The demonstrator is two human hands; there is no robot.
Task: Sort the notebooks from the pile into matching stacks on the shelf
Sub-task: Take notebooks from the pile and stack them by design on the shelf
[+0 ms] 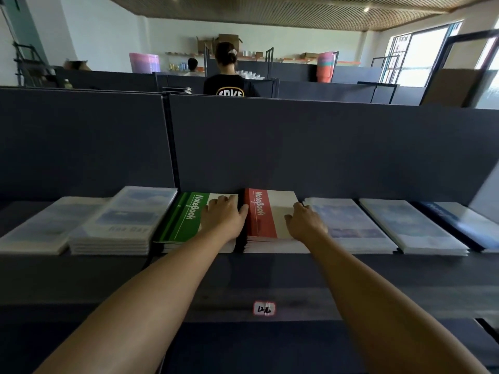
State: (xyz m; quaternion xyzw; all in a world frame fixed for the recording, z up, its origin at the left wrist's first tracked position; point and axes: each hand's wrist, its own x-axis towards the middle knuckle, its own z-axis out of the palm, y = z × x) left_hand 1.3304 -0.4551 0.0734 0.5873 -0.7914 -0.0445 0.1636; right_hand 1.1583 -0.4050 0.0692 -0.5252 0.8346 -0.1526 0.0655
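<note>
Relaxed fingers of the left hand lay flat on the green notebook stack; the right hand rested loosely curled, gripping nothing, on the red notebook stack just beside it (both on the shelf). A sideways push could have fanned either stack's top covers out of line.

Both arms bare, stretched forward from lower frame edge, converging slightly toward centre. Left forearm enters from lower left, runs up and right. Left hand palm down, fingers straight and close together, thumb spread out to right side. Right forearm enters from lower right, runs up and left. Right hand palm down, fingers bent slightly downward at knuckles, thumb pointing left. Hands apart, roughly level with each other.
</note>
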